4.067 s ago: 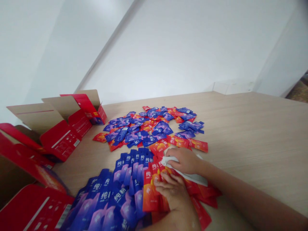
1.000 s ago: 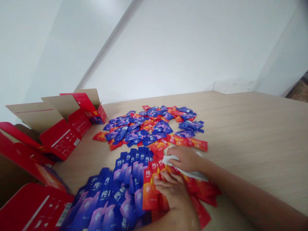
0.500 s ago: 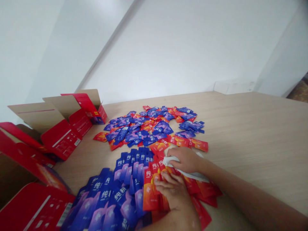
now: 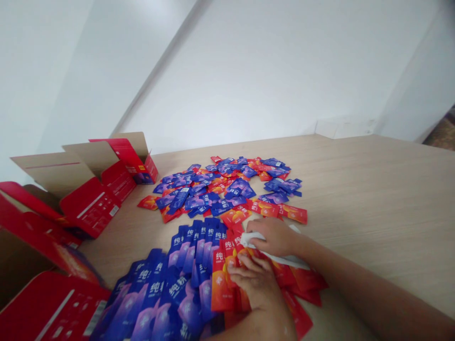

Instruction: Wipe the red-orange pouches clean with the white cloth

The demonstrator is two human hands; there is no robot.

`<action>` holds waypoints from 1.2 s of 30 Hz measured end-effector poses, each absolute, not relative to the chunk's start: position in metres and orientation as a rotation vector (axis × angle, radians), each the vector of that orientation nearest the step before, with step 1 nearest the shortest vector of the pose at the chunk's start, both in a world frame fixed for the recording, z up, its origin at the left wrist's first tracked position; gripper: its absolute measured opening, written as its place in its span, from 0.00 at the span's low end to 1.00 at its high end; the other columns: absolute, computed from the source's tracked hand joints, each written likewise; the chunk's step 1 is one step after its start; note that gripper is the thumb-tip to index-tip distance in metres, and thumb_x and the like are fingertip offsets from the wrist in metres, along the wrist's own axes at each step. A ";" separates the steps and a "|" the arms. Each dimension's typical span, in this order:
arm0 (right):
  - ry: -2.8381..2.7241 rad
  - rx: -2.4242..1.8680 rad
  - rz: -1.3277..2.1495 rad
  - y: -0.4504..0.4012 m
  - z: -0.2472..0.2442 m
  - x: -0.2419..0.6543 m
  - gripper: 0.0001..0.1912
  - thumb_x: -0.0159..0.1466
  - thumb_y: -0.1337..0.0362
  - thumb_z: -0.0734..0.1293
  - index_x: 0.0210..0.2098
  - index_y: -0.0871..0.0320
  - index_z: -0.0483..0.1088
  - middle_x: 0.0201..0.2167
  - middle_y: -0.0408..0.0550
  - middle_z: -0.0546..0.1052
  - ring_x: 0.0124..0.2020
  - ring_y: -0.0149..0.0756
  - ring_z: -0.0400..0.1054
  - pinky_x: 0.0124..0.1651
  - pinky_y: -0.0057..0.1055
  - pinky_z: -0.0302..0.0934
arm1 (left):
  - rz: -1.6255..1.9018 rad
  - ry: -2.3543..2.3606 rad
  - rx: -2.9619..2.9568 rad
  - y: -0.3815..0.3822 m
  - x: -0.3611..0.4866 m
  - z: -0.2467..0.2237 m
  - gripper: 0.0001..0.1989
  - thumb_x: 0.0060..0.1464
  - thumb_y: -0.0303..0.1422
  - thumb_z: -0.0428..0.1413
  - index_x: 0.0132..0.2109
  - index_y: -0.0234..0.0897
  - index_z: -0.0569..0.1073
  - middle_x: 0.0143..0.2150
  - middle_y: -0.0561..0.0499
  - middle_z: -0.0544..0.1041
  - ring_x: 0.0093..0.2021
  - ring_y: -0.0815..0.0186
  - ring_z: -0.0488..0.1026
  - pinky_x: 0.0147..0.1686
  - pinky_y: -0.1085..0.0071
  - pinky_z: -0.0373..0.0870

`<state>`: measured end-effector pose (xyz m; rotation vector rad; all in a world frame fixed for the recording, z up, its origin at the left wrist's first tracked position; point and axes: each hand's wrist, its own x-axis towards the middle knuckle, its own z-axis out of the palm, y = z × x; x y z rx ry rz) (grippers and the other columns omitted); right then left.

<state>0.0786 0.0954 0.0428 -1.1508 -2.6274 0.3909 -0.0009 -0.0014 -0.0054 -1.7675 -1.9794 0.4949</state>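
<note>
Closely placed but apart, the two hands work over the fanned red packets. The left hand lies on them with its fingers spread, while the right hand is closed around a white cloth that trails over the packets' upper ends. Too much drag from the cloth could pull the overlapping packets out of line, especially if the left hand presses lightly; pressing hard while shifting could skew them as well. Just beside them, in the person's left foreground, blue packets lie overlapped in rows, and a sideways slip of the left hand could push red ones into these. Beyond, a loose mixed pile of both colours sits on the surface, its nearest red pieces close enough to the right hand to be caught by a wide sweep. Open red boxes stand along the left, before a pale wall.
</note>
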 end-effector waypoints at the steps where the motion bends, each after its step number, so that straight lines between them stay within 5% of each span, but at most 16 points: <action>1: -2.636 -1.114 0.418 0.093 0.042 0.077 0.11 0.61 0.61 0.61 0.42 0.56 0.68 0.39 0.48 0.75 0.39 0.39 0.67 0.38 0.30 0.53 | 0.490 -1.983 -1.763 -0.001 -0.001 -0.006 0.24 0.54 0.18 0.46 0.53 0.41 0.72 0.55 0.36 0.71 0.47 0.42 0.72 0.42 0.44 0.70; 36: -2.644 -1.186 0.437 0.096 0.031 0.076 0.10 0.63 0.59 0.60 0.41 0.56 0.68 0.37 0.48 0.76 0.38 0.38 0.68 0.35 0.29 0.52 | 0.538 -1.988 -1.799 -0.001 -0.001 -0.001 0.26 0.55 0.18 0.44 0.55 0.45 0.71 0.56 0.37 0.70 0.48 0.42 0.71 0.42 0.45 0.70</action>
